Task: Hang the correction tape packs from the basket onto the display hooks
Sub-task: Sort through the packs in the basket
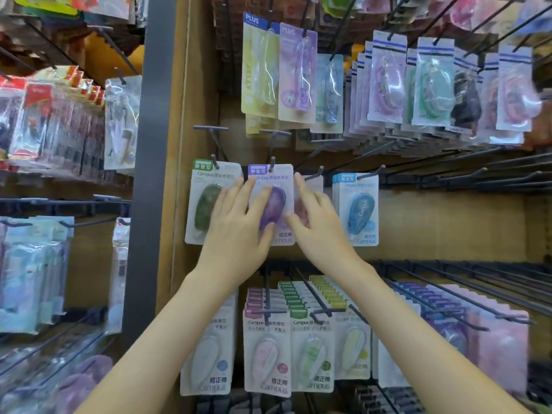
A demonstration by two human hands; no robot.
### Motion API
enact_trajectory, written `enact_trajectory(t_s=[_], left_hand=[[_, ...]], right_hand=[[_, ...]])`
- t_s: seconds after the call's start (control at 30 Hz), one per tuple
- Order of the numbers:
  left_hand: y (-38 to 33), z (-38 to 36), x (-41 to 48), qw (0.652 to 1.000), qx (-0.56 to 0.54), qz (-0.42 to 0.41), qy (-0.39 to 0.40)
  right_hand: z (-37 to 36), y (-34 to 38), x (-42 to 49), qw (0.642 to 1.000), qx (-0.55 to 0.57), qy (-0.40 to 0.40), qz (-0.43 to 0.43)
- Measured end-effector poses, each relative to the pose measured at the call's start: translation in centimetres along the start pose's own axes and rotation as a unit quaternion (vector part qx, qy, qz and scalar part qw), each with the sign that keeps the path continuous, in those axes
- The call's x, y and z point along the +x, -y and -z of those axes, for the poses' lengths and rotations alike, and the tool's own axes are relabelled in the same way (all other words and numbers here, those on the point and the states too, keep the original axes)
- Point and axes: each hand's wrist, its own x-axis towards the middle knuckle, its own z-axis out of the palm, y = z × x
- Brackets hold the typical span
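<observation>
A purple correction tape pack [276, 204] hangs on a dark hook [271, 162] in the middle row of the display. My left hand [239, 222] lies flat over its left side, fingers straight. My right hand [316, 216] touches its right edge and covers a pink pack [312, 182] on the neighbouring hook, fingers fairly straight. A green pack [204, 204] hangs to the left and blue packs [360, 210] to the right. The basket is out of view.
Long bare hooks [478, 174] stretch to the right in the middle row. Above hang PLUS tape packs [295, 73] and pink and green dispensers [433, 82]. Below, rows of pastel Campus packs [268, 354] fill the hooks. A grey upright post [152, 144] divides off the left bay.
</observation>
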Motion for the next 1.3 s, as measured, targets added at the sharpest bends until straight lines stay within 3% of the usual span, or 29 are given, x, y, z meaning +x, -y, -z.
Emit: enact_trajectory(t_s=[0.23, 0.4, 0.5, 0.67, 0.8, 0.93, 1.17, 1.3], left_hand=[[-12.3, 1.1, -8.0, 0.978, -0.204, 0.031, 0.013], [-26.6, -3.2, -17.2, 0.917, -0.351, 0.068, 0.175], [-36.6, -6.0, -23.2, 0.842, -0.405, 0.102, 0.341], [-51.2, -9.6, -35.3, 0.735, -0.417, 0.116, 0.522], [-60.2, -12.7, -44.8, 0.628, -0.380, 0.144, 0.664], [-67.9, -17.3, -52.8, 0.555, -0.352, 0.127, 0.742], [-78.5, -25.2, -68.7, 0.476, -0.267, 0.068, 0.835], [-83.7, -29.4, -79.8, 0.477, -0.204, 0.074, 0.852]], right_hand=[[7.5, -2.0, -11.2, 0.993, -0.084, -0.042, 0.078], [15.5, -8.3, -26.2, 0.993, -0.116, 0.022, -0.025], [21.8, -13.3, -37.6, 0.976, -0.126, 0.074, -0.163], [28.7, -20.1, -56.3, 0.908, -0.145, 0.129, -0.372], [31.5, -24.7, -69.2, 0.823, -0.135, 0.159, -0.528], [33.5, -30.3, -80.2, 0.742, -0.116, 0.173, -0.638], [35.7, -39.8, -100.0, 0.599, -0.107, 0.180, -0.773], [33.5, -44.8, -111.9, 0.525, -0.076, 0.141, -0.836]])
